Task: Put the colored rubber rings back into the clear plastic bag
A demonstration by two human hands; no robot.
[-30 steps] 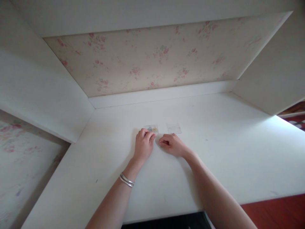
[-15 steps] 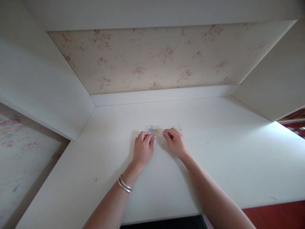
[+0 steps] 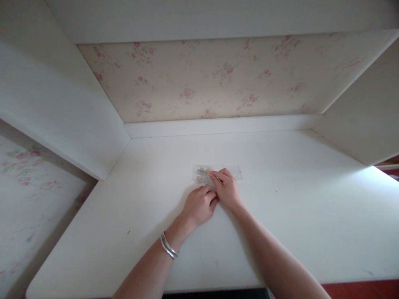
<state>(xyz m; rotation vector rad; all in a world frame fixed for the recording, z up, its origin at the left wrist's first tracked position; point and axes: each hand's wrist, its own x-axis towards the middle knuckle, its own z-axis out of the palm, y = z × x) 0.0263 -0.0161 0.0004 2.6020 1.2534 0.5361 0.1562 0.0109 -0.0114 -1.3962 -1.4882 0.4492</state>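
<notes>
A small clear plastic case (image 3: 196, 174) with several compartments lies on the white tabletop, holding small greyish, yellowish and reddish ring-like pieces. My right hand (image 3: 227, 187) is at the case's right side, thumb and finger pinched together by the yellowish pieces (image 3: 207, 170). Whatever sits in that pinch is too small to make out. Below the case, my left hand (image 3: 201, 204) rests low on the tabletop with its fingertips drawn together beside my right hand. What those fingertips hold, if anything, is hidden. A clear flat lid-like piece (image 3: 235, 171) lies behind my right hand.
The white tabletop (image 3: 296, 224) is bounded by a white left panel (image 3: 84, 120), a right panel (image 3: 358, 112) and a low back ledge (image 3: 224, 124). Floral wallpaper (image 3: 187, 79) covers the wall behind. A tiny dark mark (image 3: 128, 232) shows at the left.
My left hand has moved from the case down and right, to where a small ring lay on the tabletop. My right hand has shifted slightly left to the case. The camera view has shifted a little.
</notes>
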